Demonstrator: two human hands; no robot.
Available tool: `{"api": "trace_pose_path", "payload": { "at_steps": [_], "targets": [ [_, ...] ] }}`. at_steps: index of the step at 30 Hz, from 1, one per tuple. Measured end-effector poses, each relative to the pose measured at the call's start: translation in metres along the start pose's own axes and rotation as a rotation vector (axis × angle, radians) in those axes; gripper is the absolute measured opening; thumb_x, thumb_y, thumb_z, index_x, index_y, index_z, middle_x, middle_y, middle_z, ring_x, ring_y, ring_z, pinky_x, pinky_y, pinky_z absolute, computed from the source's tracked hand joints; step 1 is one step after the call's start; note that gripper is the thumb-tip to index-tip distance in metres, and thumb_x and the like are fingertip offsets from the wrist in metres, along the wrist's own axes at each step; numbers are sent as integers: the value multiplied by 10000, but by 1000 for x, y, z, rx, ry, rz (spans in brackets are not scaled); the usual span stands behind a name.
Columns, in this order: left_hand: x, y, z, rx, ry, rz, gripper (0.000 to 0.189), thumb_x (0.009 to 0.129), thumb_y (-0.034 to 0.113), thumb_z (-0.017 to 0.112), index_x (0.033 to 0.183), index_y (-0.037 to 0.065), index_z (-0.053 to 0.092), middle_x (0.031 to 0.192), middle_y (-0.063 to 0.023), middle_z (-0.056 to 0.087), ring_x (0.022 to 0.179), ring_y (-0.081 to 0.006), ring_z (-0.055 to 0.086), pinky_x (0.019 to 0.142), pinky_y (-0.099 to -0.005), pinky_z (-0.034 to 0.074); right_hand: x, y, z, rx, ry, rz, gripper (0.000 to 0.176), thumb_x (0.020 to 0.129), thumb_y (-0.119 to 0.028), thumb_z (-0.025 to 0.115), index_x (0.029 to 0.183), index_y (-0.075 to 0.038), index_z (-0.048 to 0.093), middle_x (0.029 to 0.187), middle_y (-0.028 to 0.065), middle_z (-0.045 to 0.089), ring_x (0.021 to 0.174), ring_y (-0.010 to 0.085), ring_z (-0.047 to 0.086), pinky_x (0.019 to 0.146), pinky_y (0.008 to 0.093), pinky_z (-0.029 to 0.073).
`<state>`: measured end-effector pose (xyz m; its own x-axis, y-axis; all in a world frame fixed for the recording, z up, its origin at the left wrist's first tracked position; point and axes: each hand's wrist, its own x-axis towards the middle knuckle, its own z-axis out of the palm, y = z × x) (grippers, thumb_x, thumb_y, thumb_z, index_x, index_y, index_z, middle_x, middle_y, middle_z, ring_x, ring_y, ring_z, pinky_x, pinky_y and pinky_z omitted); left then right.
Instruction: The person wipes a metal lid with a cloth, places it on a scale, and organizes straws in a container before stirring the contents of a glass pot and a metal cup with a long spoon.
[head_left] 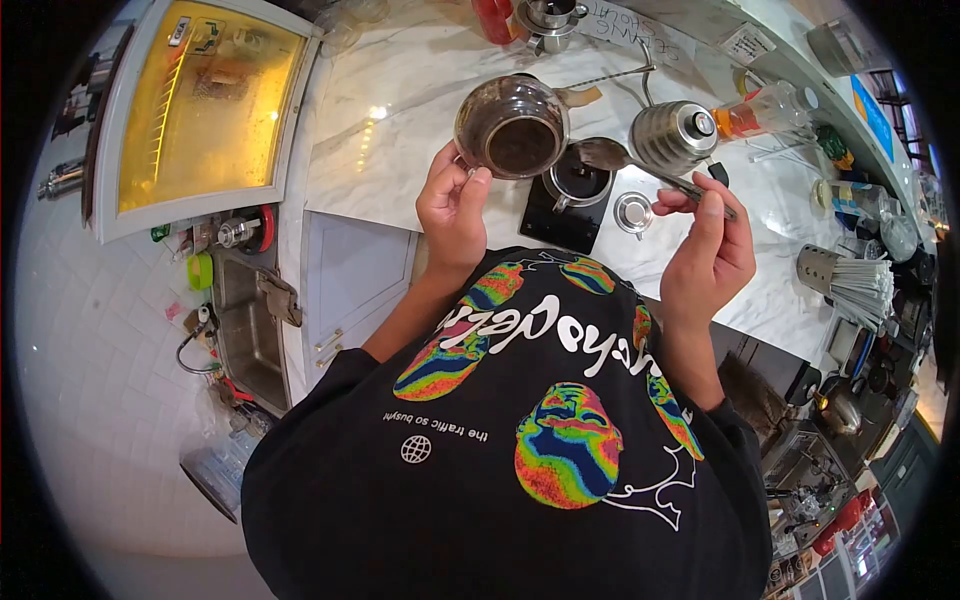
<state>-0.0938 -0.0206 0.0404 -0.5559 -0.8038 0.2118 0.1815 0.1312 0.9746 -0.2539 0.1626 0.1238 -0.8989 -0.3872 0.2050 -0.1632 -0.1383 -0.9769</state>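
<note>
My left hand (455, 212) grips a round glass jar (490, 105), tilted so that its mouth faces me, with dark brown contents inside. Between the thumb and fingers of my right hand (712, 245) is the handle of a metal spoon (604, 153). The spoon's bowl carries something dark and hangs over a small metal cup (580, 190), close to the jar's mouth. That cup rests on a flat black scale (562, 228). Beside the scale lies a small round metal piece (633, 213). A steel kettle (670, 137) stands just beyond the spoon.
A marble countertop (370, 150) spans the front. At the back are a metal drip filter (552, 22) and a red container (493, 20). A clear bottle (770, 108) lies right of the kettle; a holder with white straws (855, 283) is farther right. A sink (248, 330) sits left.
</note>
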Motion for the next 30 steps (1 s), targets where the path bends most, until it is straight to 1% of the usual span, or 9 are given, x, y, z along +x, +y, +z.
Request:
{"api": "trace_pose_path", "payload": {
  "at_steps": [3,7,8,10,17,20,21,25,30],
  "targets": [
    [0,-3,2,-39,33,-25,250,1040,16,521,794,-27,509,1391,-220,549,1247,-244,596,1028,-413,564,0,14,-8,-12,25,-22,244,1091,-115,529,1188,74,648,924,163,753,814,169,703,796,305,551],
    [1,-1,4,-103,67,-88,253,983,9,639,763,-19,517,1433,-251,551,1223,-222,598,1003,-332,474,-9,42,-21,-323,-116,-144,157,1039,-47,582,1147,22,671,931,141,756,809,204,710,817,340,551],
    [1,-2,4,-104,60,-86,253,983,10,639,763,-19,518,1432,-251,551,1222,-223,598,1005,-332,473,-6,50,-22,-490,-214,-365,153,963,21,639,1106,-17,681,942,126,751,824,266,711,861,398,548],
    [1,-2,6,-107,53,-89,253,984,10,638,764,-20,518,1431,-251,552,1223,-225,597,1008,-333,470,-5,53,-19,-531,-408,-497,191,918,61,666,1085,-33,678,935,117,744,843,302,704,907,452,538],
    [-4,-5,2,-137,31,-77,244,984,2,627,769,-17,512,1433,-253,544,1225,-240,603,1025,-338,458,6,17,-16,-333,-91,-519,145,999,42,570,1119,26,648,846,126,724,766,231,706,971,494,521],
    [-3,-1,3,-143,-7,-31,246,974,-7,625,765,-14,494,1428,-259,545,1229,-250,602,1039,-352,453,11,-11,-14,-274,-153,-609,227,1098,-57,448,1195,76,605,895,198,727,837,252,724,1052,492,490],
    [-4,1,4,-143,-21,-16,248,969,-11,624,763,-13,487,1426,-262,545,1232,-254,601,1045,-359,450,11,-15,-14,-237,-193,-635,244,1109,-96,437,1201,76,584,899,200,721,825,263,725,1039,536,487],
    [-3,9,4,-102,-85,99,250,957,-5,615,760,-12,462,1437,-294,521,1278,-283,568,1085,-402,429,6,-18,2,-133,-277,-627,130,987,7,581,1087,17,664,864,127,734,755,229,704,964,514,508],
    [-6,20,5,-171,-125,168,230,947,16,608,767,-12,468,1451,-334,485,1313,-322,540,1118,-427,406,-1,-13,15,-155,-387,-604,131,976,15,603,1095,12,658,864,121,733,749,240,704,953,512,510]
  ]
}}
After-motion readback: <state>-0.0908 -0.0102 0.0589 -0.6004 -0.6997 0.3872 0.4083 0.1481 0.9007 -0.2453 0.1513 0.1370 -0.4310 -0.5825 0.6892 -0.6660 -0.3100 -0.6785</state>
